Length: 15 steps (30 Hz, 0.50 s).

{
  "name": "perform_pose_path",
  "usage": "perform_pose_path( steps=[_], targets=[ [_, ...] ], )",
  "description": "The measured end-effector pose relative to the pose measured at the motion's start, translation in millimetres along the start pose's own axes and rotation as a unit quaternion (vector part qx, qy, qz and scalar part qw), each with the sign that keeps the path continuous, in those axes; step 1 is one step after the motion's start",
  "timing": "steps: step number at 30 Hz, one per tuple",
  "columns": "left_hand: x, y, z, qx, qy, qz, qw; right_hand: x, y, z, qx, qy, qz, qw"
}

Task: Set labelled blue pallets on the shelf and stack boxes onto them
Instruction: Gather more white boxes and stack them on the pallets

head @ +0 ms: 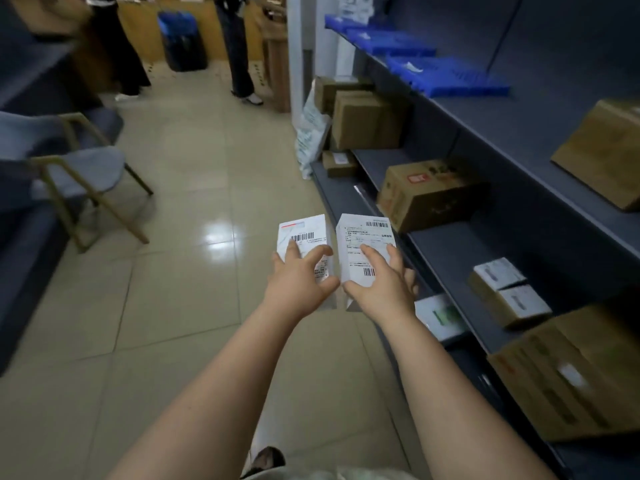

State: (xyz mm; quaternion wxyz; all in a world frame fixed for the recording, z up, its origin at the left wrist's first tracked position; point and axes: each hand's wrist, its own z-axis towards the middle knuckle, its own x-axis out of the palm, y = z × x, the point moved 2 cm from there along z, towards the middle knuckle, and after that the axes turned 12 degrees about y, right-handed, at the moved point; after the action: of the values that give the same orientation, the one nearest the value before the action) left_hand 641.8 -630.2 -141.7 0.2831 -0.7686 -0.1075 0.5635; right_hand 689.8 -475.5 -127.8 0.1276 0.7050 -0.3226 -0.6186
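My left hand (298, 285) grips a small white box (304, 233) with a barcode label on top. Right beside it, my right hand (381, 289) grips a second white labelled box (363, 233). Both boxes are held out over the floor, just left of the grey shelf unit (519, 133). Several blue pallets (446, 76) lie in a row on the upper shelf at the far right. Brown cardboard boxes (426, 195) sit on the lower shelves.
Two small white-topped boxes (509, 289) and a big carton (571, 372) sit on the near shelf. A grey chair (86, 168) stands at left. Two people stand at the far end by a stack of blue pallets (180, 22). The tiled floor (190, 271) lies between.
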Motion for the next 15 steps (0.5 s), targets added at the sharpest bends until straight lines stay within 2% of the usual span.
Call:
perform_pose_path(
  steps=[6, 15],
  targets=[
    [-77, 63, 83, 0.002, -0.003, -0.012, 1.0, 24, 87, 99, 0.001, 0.005, -0.011, 1.0],
    [-117, 97, 208, 0.003, 0.031, -0.01, 0.999, 29, 138, 223, 0.026, 0.021, -0.039, 0.999]
  ],
)
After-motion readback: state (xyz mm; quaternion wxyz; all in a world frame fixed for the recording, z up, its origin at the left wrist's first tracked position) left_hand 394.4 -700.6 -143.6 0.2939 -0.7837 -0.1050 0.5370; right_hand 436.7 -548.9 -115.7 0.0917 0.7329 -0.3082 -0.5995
